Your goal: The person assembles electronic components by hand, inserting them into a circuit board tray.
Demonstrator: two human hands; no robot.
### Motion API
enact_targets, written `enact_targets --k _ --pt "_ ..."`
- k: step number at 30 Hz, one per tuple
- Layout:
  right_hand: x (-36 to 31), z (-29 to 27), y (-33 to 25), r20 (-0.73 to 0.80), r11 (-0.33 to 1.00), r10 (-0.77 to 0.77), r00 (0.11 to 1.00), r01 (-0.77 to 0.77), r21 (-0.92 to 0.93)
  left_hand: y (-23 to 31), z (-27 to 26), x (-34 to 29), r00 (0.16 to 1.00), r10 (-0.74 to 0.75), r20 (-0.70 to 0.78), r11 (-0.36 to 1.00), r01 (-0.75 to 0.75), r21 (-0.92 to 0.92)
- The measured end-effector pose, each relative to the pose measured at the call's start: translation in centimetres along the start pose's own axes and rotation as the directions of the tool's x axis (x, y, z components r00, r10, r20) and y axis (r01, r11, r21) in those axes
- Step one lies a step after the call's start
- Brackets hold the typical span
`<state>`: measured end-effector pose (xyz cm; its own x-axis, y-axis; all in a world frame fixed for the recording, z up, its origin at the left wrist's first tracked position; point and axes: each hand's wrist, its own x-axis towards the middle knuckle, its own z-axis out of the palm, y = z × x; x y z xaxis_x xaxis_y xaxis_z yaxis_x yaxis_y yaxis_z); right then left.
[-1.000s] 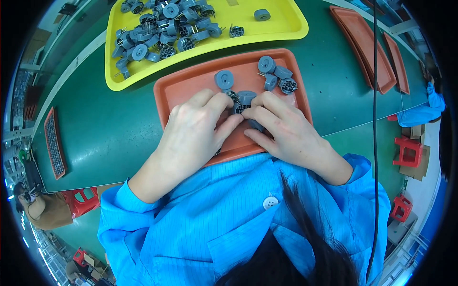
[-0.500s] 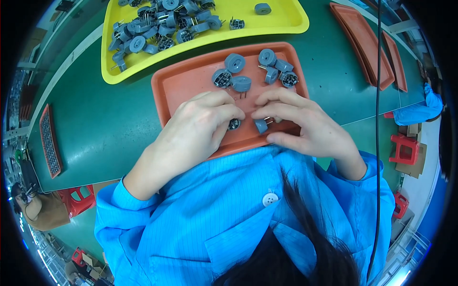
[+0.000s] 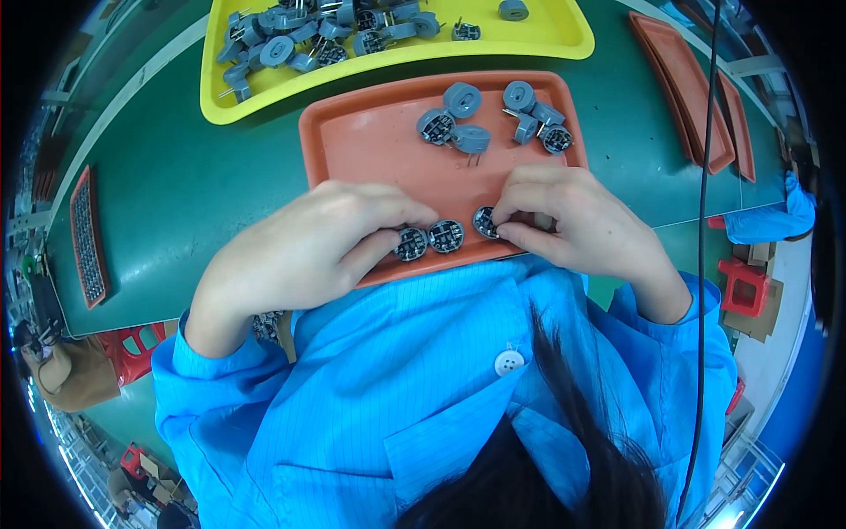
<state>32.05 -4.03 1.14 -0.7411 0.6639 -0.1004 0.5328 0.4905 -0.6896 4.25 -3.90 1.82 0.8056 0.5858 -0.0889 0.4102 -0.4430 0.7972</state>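
Observation:
Near the front edge of an orange tray, three small round grey parts sit with their circuit-board faces up. My left hand is closed, thumb and forefinger pinching the leftmost round part. Right beside that one lies the middle round part, which neither hand holds. With thumb and fingertips, my right hand grips the rightmost round part, set a little apart from the others. Farther back in the tray, several more grey round parts lie in two loose clusters, some with metal pins showing.
Behind the orange tray stands a yellow tray heaped with similar parts. Stacked orange trays lie at the right on the green table. A long narrow tray of small pieces is at the left. A black cable hangs down the right side.
My right hand has closed on a round part that was lying sideways between its parted fingers; its board face now shows. My left hand has shifted left, and two round parts show beside its fingertips.

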Motion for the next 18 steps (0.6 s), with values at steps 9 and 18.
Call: enact_targets --k 9,18 --pt "1.8 1.0 0.3 -0.027 0.958 -0.139 0.990 0.141 0.248 -0.5 0.4 0.7 1.000 0.019 -0.001 0.999 -0.019 -0.048" --pt "3.6 2.7 2.0 -0.416 0.916 -0.325 0.849 0.173 -0.363 0.2 0.7 4.3 0.872 -0.156 -0.464 0.983 0.183 0.012"
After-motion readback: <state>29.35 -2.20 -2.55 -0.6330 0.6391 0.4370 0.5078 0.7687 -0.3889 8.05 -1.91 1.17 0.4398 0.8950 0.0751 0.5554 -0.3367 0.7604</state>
